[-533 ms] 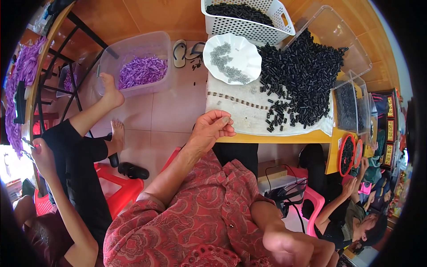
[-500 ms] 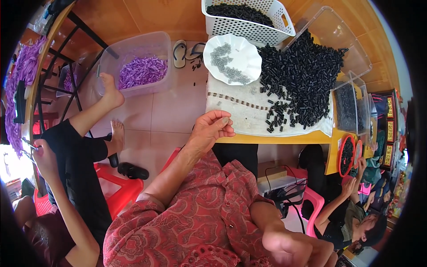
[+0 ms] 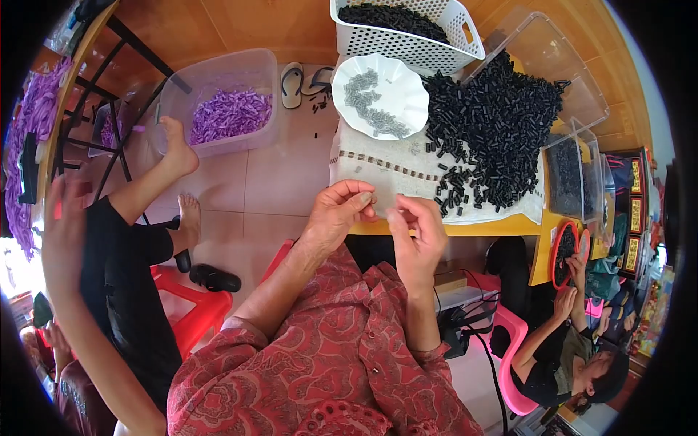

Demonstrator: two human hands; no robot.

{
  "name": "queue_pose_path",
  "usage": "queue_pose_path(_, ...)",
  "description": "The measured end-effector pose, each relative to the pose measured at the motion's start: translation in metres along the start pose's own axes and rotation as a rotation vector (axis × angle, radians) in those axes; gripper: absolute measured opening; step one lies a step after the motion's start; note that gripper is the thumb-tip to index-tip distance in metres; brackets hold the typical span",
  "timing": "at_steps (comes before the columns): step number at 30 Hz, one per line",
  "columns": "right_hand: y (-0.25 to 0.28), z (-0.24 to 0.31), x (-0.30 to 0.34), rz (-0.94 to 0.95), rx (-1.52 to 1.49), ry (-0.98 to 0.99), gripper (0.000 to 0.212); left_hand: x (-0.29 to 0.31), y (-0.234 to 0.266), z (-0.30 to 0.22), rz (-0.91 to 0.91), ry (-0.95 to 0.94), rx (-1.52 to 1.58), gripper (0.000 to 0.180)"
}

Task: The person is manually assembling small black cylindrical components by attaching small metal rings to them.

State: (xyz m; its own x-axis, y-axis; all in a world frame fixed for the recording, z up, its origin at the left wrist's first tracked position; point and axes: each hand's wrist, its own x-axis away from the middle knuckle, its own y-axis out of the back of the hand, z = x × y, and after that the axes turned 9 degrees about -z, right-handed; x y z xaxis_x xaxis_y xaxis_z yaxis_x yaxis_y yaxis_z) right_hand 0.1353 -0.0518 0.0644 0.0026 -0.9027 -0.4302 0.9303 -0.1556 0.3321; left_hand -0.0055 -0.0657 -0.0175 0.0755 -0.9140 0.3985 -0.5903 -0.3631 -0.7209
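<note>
My left hand [image 3: 338, 212] is raised at the near edge of the cloth-covered table, its thumb and forefinger pinched on something too small to make out. Just to its right, a small gap away, my right hand [image 3: 420, 234] also has thumb and fingertips closed together; what they hold, if anything, does not show. Beyond both hands lies the white cloth [image 3: 363, 183] with a dark striped band. On it stands a white scalloped plate [image 3: 401, 91] with small clear pieces [image 3: 362, 98]. A large heap of short black tubes [image 3: 494, 116] spreads to the right.
A white perforated basket [image 3: 407, 42] of black pieces stands at the back. Clear bins [image 3: 574, 178] flank the heap. On the floor at left is a tub [image 3: 218, 145] of purple pieces [image 3: 231, 116]. Co-workers sit on both sides; a pink chair [image 3: 512, 363] is at right.
My right hand has come up from the lower right to beside my left hand, which has barely moved. The left co-worker's hand has moved up and away from the purple strands.
</note>
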Motion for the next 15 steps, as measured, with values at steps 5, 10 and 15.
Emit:
queue_pose_path(5,-0.009,-0.028,0.007,0.15,-0.119,-0.233,0.022,0.002,-0.002,0.006,0.003,-0.054,-0.015,0.013)
queue_pose_path(10,-0.01,-0.036,0.007,0.167,-0.193,-0.268,0.018,0.002,0.003,0.006,0.056,-0.044,-0.081,0.015)
queue_pose_path(15,-0.009,-0.032,0.002,0.207,-0.096,-0.198,0.009,0.003,-0.001,0.005,-0.006,-0.097,-0.185,0.012)
